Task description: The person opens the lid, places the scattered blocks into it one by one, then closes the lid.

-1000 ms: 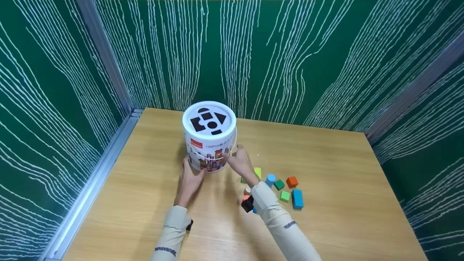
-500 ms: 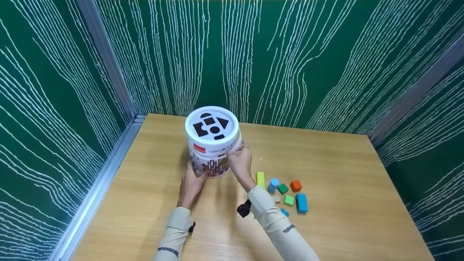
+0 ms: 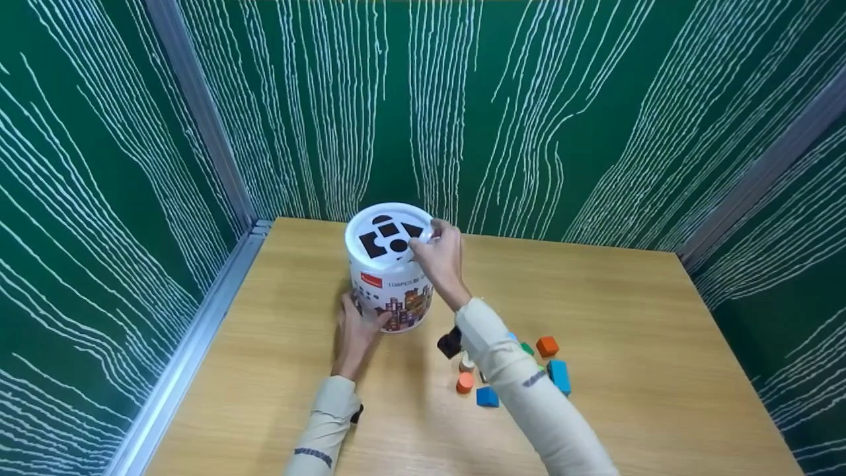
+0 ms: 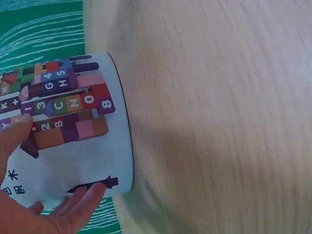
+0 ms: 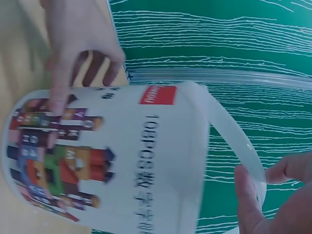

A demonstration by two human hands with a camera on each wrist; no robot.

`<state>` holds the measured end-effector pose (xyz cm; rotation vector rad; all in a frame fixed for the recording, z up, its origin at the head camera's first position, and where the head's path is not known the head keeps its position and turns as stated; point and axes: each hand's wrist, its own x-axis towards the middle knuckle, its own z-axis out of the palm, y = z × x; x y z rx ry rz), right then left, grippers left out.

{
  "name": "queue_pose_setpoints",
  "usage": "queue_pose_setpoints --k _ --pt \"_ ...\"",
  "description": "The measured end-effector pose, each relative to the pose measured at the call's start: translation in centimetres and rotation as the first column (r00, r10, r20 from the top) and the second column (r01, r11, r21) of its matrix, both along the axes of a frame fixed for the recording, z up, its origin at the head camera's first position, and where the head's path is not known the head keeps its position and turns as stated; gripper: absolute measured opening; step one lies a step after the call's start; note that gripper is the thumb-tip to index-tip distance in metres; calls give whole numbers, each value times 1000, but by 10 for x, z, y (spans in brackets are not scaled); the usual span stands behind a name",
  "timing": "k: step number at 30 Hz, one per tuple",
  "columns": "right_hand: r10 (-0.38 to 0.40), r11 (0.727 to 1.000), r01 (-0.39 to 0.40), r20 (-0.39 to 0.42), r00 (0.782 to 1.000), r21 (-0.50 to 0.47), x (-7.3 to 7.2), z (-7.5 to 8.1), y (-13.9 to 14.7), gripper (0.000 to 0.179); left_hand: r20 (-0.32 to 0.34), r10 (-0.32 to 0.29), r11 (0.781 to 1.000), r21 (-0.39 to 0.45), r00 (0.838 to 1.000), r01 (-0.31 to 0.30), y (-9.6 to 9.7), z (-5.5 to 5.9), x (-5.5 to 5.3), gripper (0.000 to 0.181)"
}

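Note:
A white toy-block bucket [image 3: 386,271] stands upright on the table, its flat lid [image 3: 363,225] cut with several dark shaped holes. My left hand [image 3: 357,334] holds the bucket low on its front left. In the left wrist view the thumb lies on the printed front of the bucket [image 4: 58,156], the other fingers further round its side. Above the lid's right edge, my right hand [image 3: 444,261] pinches the bucket's white handle. The right wrist view shows this handle [image 5: 236,134] as a curved band raised off the bucket [image 5: 170,146], between thumb and fingers.
Loose blocks lie right of the bucket: an orange cylinder [image 3: 465,382], a blue cube [image 3: 488,396], a red-orange cube [image 3: 547,346] and a blue oblong block [image 3: 559,377]. Others are partly behind the right sleeve [image 3: 529,377]. A green wall [image 3: 515,132] rises behind the wooden table [image 3: 628,317].
My right hand has gone up from the bucket's front right side to the lid's edge, raising the handle that hung across the front. My left hand keeps its hold low on the bucket.

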<state>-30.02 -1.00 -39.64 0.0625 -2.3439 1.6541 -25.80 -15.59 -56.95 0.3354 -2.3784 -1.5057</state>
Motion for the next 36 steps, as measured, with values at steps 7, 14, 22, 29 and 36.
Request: queue_pose_setpoints --k 7,14,22,29,36 --pt "26 998 -28 47 999 56 -15 21 -12 30 29 -35 998 59 999 33 8 -3 -6 113" --pt "36 998 -41 106 994 48 -24 33 -20 25 25 -6 999 54 1000 5 13 -4 -9 119" --pt "78 996 -82 109 991 31 -24 54 -27 25 -55 19 1000 -19 998 -20 8 -9 -7 132" --pt "127 989 -133 104 986 57 -7 69 -26 21 -208 -6 1000 -26 978 1 8 -7 -6 138" --pt "168 976 -176 72 983 129 11 94 -19 23 -306 -22 1000 4 952 24 10 5 2 136"
